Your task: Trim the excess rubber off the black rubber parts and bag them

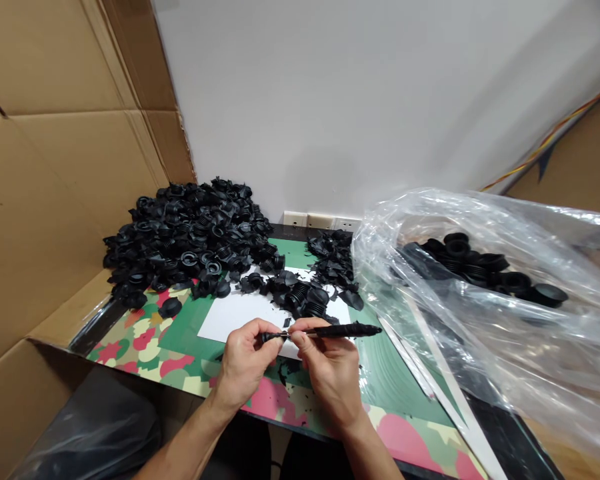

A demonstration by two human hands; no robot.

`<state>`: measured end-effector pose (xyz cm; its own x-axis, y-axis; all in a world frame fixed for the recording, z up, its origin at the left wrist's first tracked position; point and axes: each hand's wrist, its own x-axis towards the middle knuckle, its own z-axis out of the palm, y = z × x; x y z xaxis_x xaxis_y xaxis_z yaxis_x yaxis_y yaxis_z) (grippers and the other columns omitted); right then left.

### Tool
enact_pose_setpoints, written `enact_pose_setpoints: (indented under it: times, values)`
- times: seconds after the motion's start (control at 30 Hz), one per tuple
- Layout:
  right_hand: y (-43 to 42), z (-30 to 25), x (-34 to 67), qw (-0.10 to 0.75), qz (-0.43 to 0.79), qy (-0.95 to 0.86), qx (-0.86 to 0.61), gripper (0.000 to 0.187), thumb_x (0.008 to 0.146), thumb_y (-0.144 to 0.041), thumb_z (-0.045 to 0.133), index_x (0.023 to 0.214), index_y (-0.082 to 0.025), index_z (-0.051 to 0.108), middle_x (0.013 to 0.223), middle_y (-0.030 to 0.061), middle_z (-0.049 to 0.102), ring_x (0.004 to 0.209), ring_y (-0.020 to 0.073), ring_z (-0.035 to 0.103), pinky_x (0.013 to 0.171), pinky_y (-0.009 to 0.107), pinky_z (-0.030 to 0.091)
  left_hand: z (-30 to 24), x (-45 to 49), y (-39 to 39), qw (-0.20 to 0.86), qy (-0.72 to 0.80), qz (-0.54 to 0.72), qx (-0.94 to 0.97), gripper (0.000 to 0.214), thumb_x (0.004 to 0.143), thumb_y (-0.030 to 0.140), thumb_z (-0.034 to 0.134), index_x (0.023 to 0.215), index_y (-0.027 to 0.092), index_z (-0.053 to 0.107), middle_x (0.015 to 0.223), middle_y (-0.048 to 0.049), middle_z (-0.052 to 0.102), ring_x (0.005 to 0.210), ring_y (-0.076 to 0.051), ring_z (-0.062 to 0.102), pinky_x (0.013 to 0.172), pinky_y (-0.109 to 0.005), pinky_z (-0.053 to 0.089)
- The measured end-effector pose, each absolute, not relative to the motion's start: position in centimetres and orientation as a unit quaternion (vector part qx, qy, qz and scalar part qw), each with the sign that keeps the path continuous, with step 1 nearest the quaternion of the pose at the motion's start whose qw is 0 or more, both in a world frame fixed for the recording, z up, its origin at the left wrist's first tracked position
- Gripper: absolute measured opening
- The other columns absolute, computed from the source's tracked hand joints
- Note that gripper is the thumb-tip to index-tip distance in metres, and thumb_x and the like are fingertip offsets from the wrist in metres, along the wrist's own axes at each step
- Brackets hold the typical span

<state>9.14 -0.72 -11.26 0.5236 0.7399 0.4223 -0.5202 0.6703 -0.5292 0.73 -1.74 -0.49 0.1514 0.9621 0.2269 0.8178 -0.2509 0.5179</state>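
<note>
Near the table's front edge, my left hand is closed on a small black rubber part, most of it covered by the fingers. Close beside it, my right hand pinches a pen-like tool with a black wrapped handle and a thin metal front end. The tool's tip meets the rubber part between the two hands; the exact contact is too small to make out. Just beyond my fingers, several ribbed black rubber parts lie on a white sheet.
A large heap of black rubber parts rises at the back left by a cardboard wall. Black scraps lie at the back. On the right, a clear plastic bag holds ribbed black parts. White strips lie on the patterned table.
</note>
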Motion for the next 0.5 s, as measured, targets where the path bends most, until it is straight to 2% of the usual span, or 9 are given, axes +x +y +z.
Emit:
enact_pose_setpoints:
  times: [0.13,0.23,0.33,0.5]
  values:
    - [-0.93,-11.09,9.27,0.877,0.279,-0.346,-0.183,0.014,0.087,-0.025,0.06,0.083,-0.012,0.062,0.074,0.0056,0.061,0.065,0.0119,0.058,0.057,0.023,0.046,-0.63,0.61,-1.66,0.121,0.594,0.251,0.755,0.038,0.066,0.041,0.055,0.084,0.007,0.059,0.061,-0.0035,0.05,0.054,-0.01,0.044,0.052,-0.023,0.035]
    - [-1.05,-10.86,9.39,0.897,0.183,-0.362,-0.174,0.003,0.087,-0.011,0.057,0.086,-0.014,0.058,0.079,0.0027,0.06,0.073,0.0089,0.058,0.065,0.02,0.047,-0.7,0.59,-1.65,0.117,0.59,0.247,0.76,0.038,0.068,0.042,0.057,0.083,0.008,0.059,0.061,-0.0032,0.05,0.054,-0.01,0.043,0.052,-0.022,0.035]
    - [-1.18,-10.81,9.25,0.907,0.107,-0.369,-0.169,0.016,0.085,-0.002,0.055,0.091,-0.017,0.054,0.082,0.0003,0.057,0.077,0.0071,0.055,0.069,0.019,0.046,-0.86,0.73,-1.69,0.121,0.593,0.252,0.755,0.037,0.068,0.042,0.059,0.082,0.007,0.059,0.06,-0.0031,0.051,0.053,-0.009,0.043,0.051,-0.021,0.035]
    - [-1.45,-10.95,8.68,0.9,0.067,-0.384,-0.194,0.024,0.083,0.002,0.054,0.095,-0.018,0.051,0.084,0.0009,0.055,0.079,0.008,0.054,0.071,0.02,0.046,-0.96,1.29,-1.94,0.143,0.614,0.266,0.729,0.039,0.063,0.043,0.059,0.08,0.008,0.058,0.058,-0.0029,0.05,0.05,-0.01,0.045,0.049,-0.022,0.035]
